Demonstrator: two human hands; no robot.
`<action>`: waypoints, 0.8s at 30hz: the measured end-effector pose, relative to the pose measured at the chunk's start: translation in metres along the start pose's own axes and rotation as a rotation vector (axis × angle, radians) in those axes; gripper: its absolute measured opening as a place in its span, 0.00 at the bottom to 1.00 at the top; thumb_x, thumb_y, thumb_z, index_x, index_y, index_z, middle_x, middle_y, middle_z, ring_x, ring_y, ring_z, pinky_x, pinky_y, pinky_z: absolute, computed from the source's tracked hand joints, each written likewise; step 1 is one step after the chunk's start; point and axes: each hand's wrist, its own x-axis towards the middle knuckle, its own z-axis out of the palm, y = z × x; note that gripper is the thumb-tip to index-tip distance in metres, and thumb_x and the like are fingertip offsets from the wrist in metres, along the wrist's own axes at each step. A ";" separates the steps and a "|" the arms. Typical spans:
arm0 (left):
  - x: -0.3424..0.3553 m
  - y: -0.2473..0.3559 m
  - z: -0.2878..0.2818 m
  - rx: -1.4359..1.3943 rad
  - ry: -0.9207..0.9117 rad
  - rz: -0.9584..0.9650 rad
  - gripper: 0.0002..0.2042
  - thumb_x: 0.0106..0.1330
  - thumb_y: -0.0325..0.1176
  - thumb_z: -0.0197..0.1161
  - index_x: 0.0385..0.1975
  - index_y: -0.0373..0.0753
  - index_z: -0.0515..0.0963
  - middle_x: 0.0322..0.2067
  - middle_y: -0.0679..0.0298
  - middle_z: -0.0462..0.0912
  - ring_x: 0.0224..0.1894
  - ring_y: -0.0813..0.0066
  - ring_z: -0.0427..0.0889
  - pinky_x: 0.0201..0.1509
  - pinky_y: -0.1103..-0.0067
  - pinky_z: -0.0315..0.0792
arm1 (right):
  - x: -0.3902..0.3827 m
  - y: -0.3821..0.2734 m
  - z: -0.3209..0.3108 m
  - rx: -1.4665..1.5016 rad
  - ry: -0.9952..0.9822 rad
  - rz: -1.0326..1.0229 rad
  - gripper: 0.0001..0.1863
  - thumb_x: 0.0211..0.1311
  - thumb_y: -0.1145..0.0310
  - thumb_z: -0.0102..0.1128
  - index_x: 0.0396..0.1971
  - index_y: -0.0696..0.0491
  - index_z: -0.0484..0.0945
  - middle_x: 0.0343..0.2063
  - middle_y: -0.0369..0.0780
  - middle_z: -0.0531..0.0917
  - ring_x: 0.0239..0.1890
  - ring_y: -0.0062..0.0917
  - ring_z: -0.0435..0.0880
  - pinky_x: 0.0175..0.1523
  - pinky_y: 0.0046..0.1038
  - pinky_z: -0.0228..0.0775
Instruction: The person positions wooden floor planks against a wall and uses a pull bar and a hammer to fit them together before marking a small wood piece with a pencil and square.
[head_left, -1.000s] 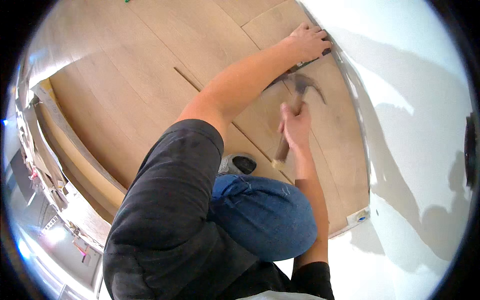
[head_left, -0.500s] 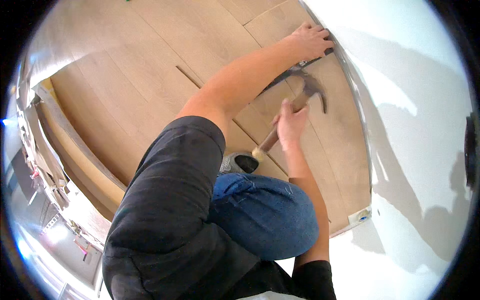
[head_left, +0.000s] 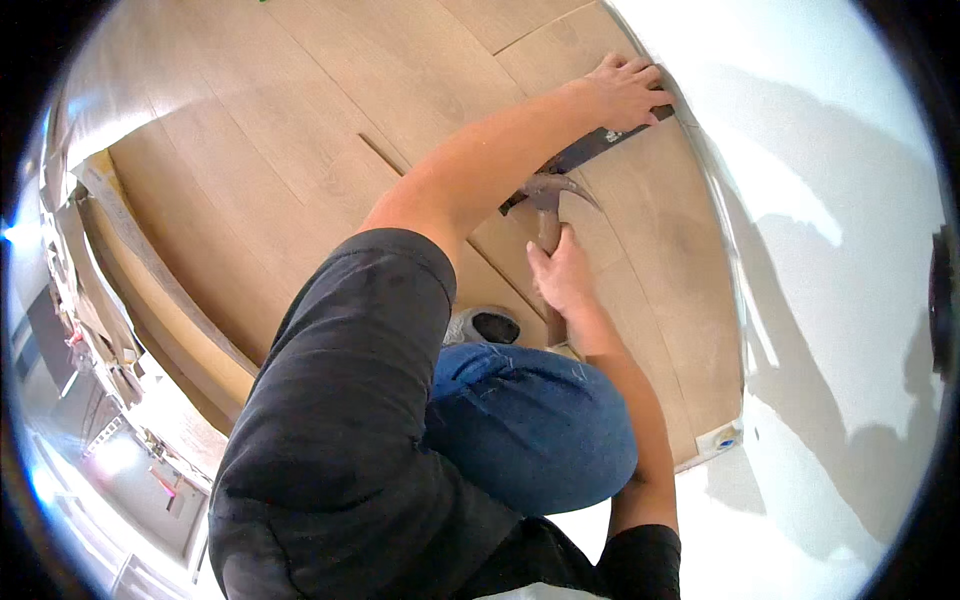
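Observation:
My right hand point(head_left: 567, 278) grips the wooden handle of a claw hammer point(head_left: 549, 228). The hammer's metal head is beside the near end of a flat dark metal pull bar point(head_left: 592, 150), overlapping it in view; whether they touch I cannot tell. Up at the wall's foot, my left hand point(head_left: 628, 92) holds the bar's far end down, fingers bent over it toward the wall. The bar lies across light wood-look floor planks point(head_left: 660, 235). A dark narrow gap point(head_left: 508, 278) between planks runs past my shoe, partly covered by my left arm.
A white wall point(head_left: 820, 200) borders the floor on the right, with a wall socket point(head_left: 720, 438) low in the corner. My bent knee in blue jeans point(head_left: 530, 425) and grey shoe point(head_left: 490, 326) are close below the hammer. At left stands a curved board edge point(head_left: 165, 265).
The hammer has swung left, its head moving from right of the bar to the bar's near end. My left hand stays on the far end, shifted slightly.

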 end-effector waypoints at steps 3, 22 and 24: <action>0.000 0.000 0.002 0.014 0.013 -0.006 0.23 0.76 0.53 0.54 0.70 0.65 0.68 0.71 0.64 0.64 0.77 0.64 0.56 0.74 0.54 0.56 | -0.001 0.003 -0.017 0.229 0.117 0.053 0.23 0.67 0.64 0.65 0.51 0.63 0.67 0.27 0.50 0.84 0.19 0.34 0.84 0.24 0.36 0.75; -0.005 0.001 0.010 0.040 0.033 0.017 0.23 0.79 0.50 0.48 0.73 0.63 0.65 0.73 0.62 0.62 0.78 0.62 0.55 0.75 0.57 0.51 | 0.007 0.038 0.029 0.018 0.134 -0.128 0.22 0.69 0.62 0.64 0.50 0.62 0.67 0.19 0.45 0.81 0.16 0.33 0.83 0.24 0.37 0.75; -0.004 0.002 0.008 0.022 0.020 0.008 0.23 0.80 0.51 0.47 0.73 0.63 0.65 0.74 0.61 0.61 0.78 0.61 0.54 0.75 0.56 0.50 | 0.003 0.035 0.027 0.136 0.096 -0.058 0.25 0.69 0.62 0.64 0.54 0.64 0.66 0.19 0.46 0.82 0.17 0.34 0.83 0.24 0.37 0.75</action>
